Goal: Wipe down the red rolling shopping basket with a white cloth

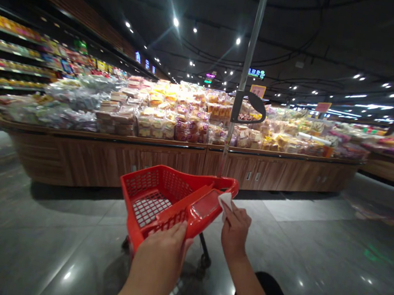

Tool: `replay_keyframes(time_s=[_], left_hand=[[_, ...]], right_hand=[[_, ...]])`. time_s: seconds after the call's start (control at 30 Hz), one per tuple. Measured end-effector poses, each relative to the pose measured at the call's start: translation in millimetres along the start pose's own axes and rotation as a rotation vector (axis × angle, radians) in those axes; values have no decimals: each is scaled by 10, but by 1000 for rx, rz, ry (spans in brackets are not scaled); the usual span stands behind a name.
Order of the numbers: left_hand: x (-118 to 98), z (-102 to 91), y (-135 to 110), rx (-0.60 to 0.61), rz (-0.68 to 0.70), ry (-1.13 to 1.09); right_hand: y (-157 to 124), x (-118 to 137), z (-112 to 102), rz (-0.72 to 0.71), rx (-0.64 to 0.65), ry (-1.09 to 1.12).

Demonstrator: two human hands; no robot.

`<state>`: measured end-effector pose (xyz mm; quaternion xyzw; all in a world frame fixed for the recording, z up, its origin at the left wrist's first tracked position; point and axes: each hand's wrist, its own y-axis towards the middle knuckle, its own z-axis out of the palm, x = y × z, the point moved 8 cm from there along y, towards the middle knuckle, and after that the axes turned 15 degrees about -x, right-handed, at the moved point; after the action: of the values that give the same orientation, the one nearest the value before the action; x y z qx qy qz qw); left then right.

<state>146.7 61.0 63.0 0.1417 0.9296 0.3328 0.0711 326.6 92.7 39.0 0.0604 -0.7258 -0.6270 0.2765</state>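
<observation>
My left hand (157,262) grips the near edge of a red plastic shopping cart (151,194), with its fingers curled over the rim. My right hand (235,231) pinches a white paper tissue (224,206) between its fingers and thumb. The tissue rests against a glossy dark-red panel (206,204) on the cart's handle. The cart's mesh basket holds nothing I can see, and a small black wheel (204,261) shows beneath it.
A thin grey pole (246,62) rises from the cart's far side. Ahead stands a wood-panelled supermarket display island (109,158) piled with packaged bread and snacks. Stocked shelves (11,53) line the left, and polished grey floor tiles (332,240) surround the cart.
</observation>
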Motion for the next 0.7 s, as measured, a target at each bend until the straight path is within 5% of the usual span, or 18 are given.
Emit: replay_keyframes(time_s=[0.23, 0.43, 0.7], left_hand=[[40, 22, 20, 51, -35, -52], [59, 28, 26, 60, -49, -43], [71, -8, 61, 26, -40, -35]], right_hand=[[-254, 238, -34, -43, -8, 146], [-247, 100, -47, 59, -67, 112], [-586, 487, -57, -49, 17, 247]])
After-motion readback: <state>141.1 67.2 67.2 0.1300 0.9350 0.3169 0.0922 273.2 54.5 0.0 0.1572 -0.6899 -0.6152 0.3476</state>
